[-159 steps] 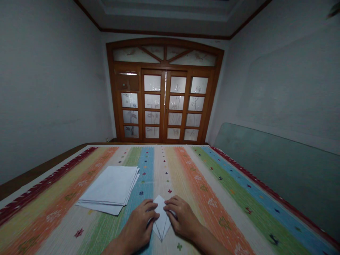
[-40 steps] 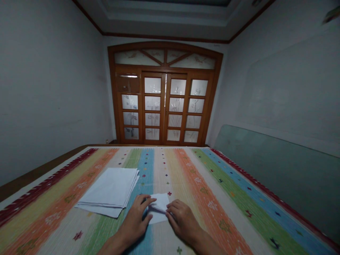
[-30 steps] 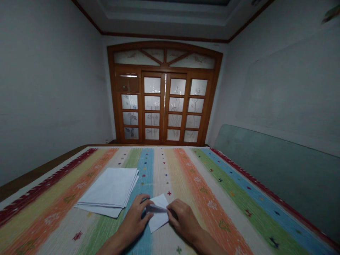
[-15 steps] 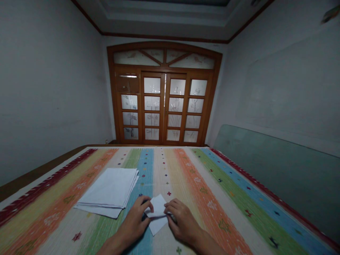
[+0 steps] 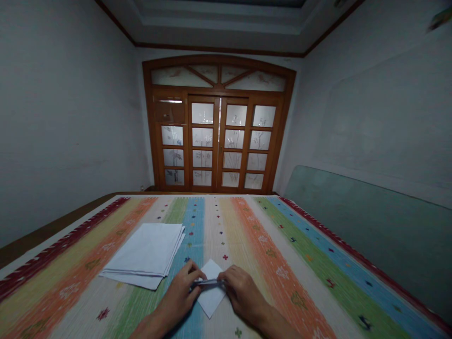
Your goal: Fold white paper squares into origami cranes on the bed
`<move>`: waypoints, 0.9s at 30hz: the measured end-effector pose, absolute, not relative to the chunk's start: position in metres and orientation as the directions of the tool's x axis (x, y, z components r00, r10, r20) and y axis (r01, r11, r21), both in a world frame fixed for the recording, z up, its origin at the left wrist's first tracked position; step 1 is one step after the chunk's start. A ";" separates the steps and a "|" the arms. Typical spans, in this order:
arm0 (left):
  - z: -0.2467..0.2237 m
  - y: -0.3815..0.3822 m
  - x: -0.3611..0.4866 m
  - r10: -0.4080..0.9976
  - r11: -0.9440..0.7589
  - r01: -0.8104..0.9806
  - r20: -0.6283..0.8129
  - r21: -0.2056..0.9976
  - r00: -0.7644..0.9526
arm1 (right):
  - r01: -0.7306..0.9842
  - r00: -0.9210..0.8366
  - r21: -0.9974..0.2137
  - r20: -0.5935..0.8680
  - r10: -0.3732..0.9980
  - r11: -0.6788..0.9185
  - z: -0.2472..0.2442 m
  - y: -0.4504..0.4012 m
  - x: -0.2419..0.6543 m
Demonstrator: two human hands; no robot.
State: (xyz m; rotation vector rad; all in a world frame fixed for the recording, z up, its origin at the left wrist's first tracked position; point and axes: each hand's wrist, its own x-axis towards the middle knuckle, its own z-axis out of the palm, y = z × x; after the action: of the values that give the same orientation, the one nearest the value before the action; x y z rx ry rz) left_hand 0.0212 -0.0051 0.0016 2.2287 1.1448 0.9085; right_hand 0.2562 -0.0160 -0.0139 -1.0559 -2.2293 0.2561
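Note:
A small piece of folded white paper lies in front of me, one corner pointing away and one toward me. Across its middle a narrow flap stands up as a raised edge. My left hand pinches the left end of that flap between thumb and fingers. At the right end, my right hand grips the flap the same way, its thumb partly hidden. Both hands rest close to the tablecloth.
A stack of white paper sheets lies to the left of my hands. A striped, colourful tablecloth covers the table. Beyond stand wooden doors with glass panes; a pale green panel leans along the right wall.
The middle flap of the paper has been lifted to a thin upright edge, and more of the near corner shows. Both hands stay nearly in place, fingers slightly shifted.

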 end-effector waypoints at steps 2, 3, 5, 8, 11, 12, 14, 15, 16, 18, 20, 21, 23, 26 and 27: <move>0.005 -0.007 0.022 0.840 -0.535 0.544 0.336 0.647 0.427 | 0.628 -0.447 -0.432 0.481 0.755 0.647 -0.013 -0.017 0.257; 0.006 -0.007 0.022 0.841 -0.535 0.552 0.339 0.640 0.422 | 0.628 -0.447 -0.432 0.481 0.754 0.647 -0.013 -0.017 0.257; 0.006 -0.007 0.022 0.841 -0.537 0.561 0.346 0.630 0.416 | 0.626 -0.460 -0.426 0.475 0.750 0.653 -0.012 -0.018 0.257; 0.002 -0.007 0.021 0.848 -0.528 0.567 0.352 0.633 0.396 | 0.634 -0.466 -0.417 0.466 0.753 0.651 -0.009 -0.019 0.256; 0.001 -0.008 0.021 0.848 -0.528 0.558 0.376 0.640 0.373 | 0.653 -0.433 -0.423 0.472 0.768 0.628 -0.009 -0.019 0.255; 0.002 -0.009 0.021 0.847 -0.532 0.547 0.385 0.647 0.368 | 0.656 -0.421 -0.427 0.477 0.771 0.622 -0.009 -0.019 0.255; 0.005 -0.010 0.022 0.849 -0.527 0.517 0.395 0.675 0.350 | 0.656 -0.397 -0.439 0.492 0.775 0.614 -0.010 -0.018 0.255; 0.008 -0.011 0.022 0.855 -0.517 0.499 0.393 0.696 0.338 | 0.653 -0.382 -0.448 0.500 0.777 0.610 -0.011 -0.017 0.256; 0.010 -0.012 0.023 0.863 -0.503 0.480 0.389 0.719 0.321 | 0.649 -0.366 -0.461 0.508 0.780 0.605 -0.011 -0.017 0.256; 0.014 -0.013 0.026 0.880 -0.471 0.434 0.379 0.768 0.286 | 0.630 -0.334 -0.498 0.519 0.787 0.596 -0.012 -0.016 0.257; 0.016 -0.013 0.028 0.897 -0.438 0.381 0.363 0.814 0.253 | 0.599 -0.300 -0.547 0.524 0.797 0.585 -0.012 -0.016 0.258; 0.017 -0.013 0.029 0.905 -0.418 0.350 0.354 0.838 0.234 | 0.581 -0.281 -0.575 0.523 0.805 0.576 -0.012 -0.015 0.258; 0.018 -0.013 0.030 0.923 -0.377 0.264 0.334 0.888 0.193 | 0.532 -0.232 -0.646 0.511 0.828 0.548 -0.012 -0.014 0.258; 0.021 -0.013 0.030 0.935 -0.332 0.064 0.319 0.941 0.154 | 0.405 -0.148 -0.789 0.443 0.884 0.463 -0.011 -0.012 0.257; 0.021 -0.013 0.030 0.934 -0.325 -0.006 0.322 0.946 0.153 | 0.350 -0.120 -0.833 0.414 0.902 0.429 -0.010 -0.010 0.257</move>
State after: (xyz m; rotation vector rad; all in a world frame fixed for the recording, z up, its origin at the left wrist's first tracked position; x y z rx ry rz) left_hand 0.0298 -0.0125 0.0215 1.5301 0.9337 1.3175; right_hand 0.2572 -0.0105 -0.0100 -1.1008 -1.6844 0.6924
